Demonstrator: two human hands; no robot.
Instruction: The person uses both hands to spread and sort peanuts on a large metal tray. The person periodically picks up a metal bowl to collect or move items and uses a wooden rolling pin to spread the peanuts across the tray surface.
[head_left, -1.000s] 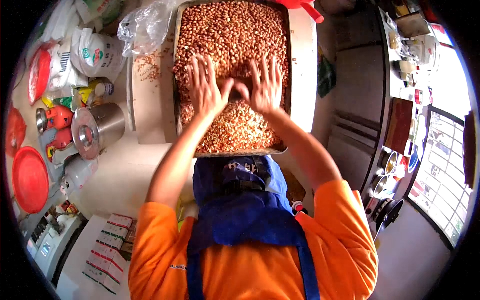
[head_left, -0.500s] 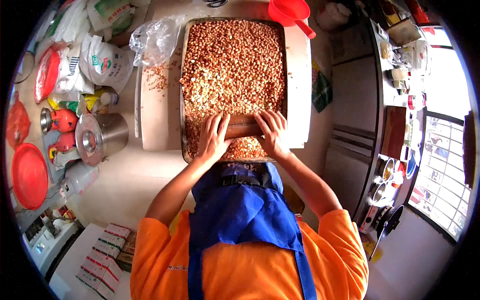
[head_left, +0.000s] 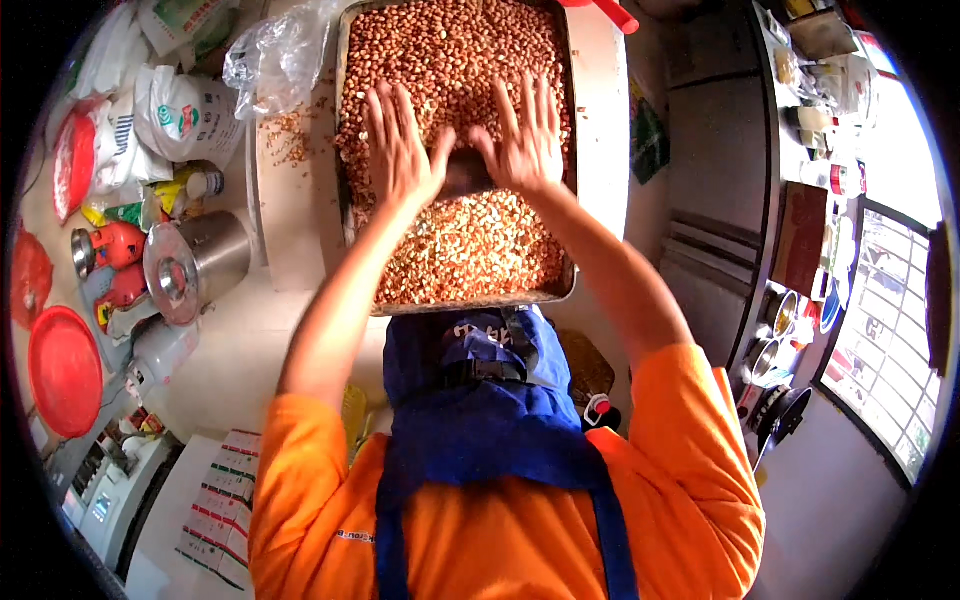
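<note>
A large shallow metal tray (head_left: 470, 303) is filled with reddish-brown peanuts (head_left: 450, 50). Toward its near end they show paler, broken pieces (head_left: 470, 250). A dark brown wooden roller (head_left: 466, 178) lies across the peanuts around mid-tray, mostly covered by my hands. My left hand (head_left: 402, 150) presses palm-down on its left part, fingers stretched forward. On the other end rests my right hand (head_left: 528, 140), flat as well, with its fingers apart. My two thumbs point toward each other above the roller.
The tray stands on a pale table (head_left: 295, 200) with loose peanut skins and a clear plastic bag (head_left: 280, 60) at left. A red scoop handle (head_left: 617, 14) shows at the far right. Sacks (head_left: 185, 115), a steel pot (head_left: 215, 260) and a red basin (head_left: 65, 370) are further left.
Both hands have pushed the roller forward, from the tray's near end to around its middle. Their fingers went from curled over it to stretched out flat.
</note>
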